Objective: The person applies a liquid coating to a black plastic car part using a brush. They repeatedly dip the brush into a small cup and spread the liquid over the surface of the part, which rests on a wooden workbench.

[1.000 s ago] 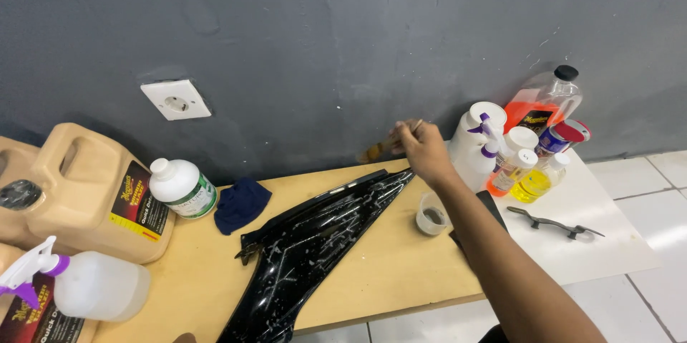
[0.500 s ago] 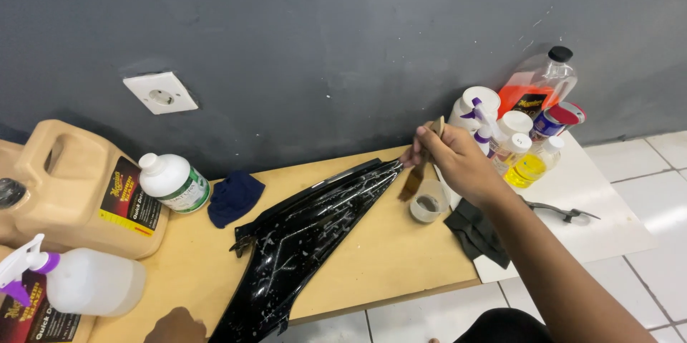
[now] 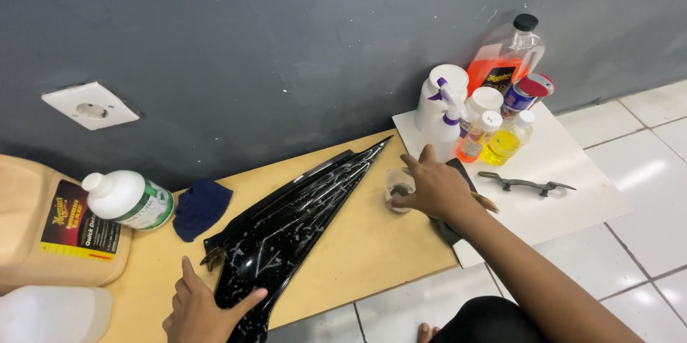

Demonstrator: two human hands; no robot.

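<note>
Two bare hands work over a pale wooden board that serves as the table [image 3: 358, 250]. The right hand [image 3: 433, 189] lies with its fingers curled loosely round a small clear glass jar [image 3: 398, 187], and a brush with brown bristles [image 3: 485, 203] pokes out behind its wrist; whether the hand grips the brush cannot be told. Under that hand lies a dark cloth [image 3: 451, 228], soft and crumpled. The left hand [image 3: 200, 307] is spread open and presses flat on the near end of one long glossy black plastic panel [image 3: 293, 221], pointed like a blade and speckled with white flecks, which stretches between the two hands. Beyond the left hand sit one folded navy cloth [image 3: 202, 203], one white round bottle with a green label [image 3: 129, 200] lying on its side, one big tan plastic jug [image 3: 43, 228] and one frosted white bottle [image 3: 50, 314]. Beyond the right hand a white square board [image 3: 572, 192] carries a cluster of bottles [image 3: 486, 110], among them one tall bottle of orange liquid [image 3: 504, 56] and one small yellow one [image 3: 504, 144], plus one thin dark metal bracket [image 3: 526, 184].
</note>
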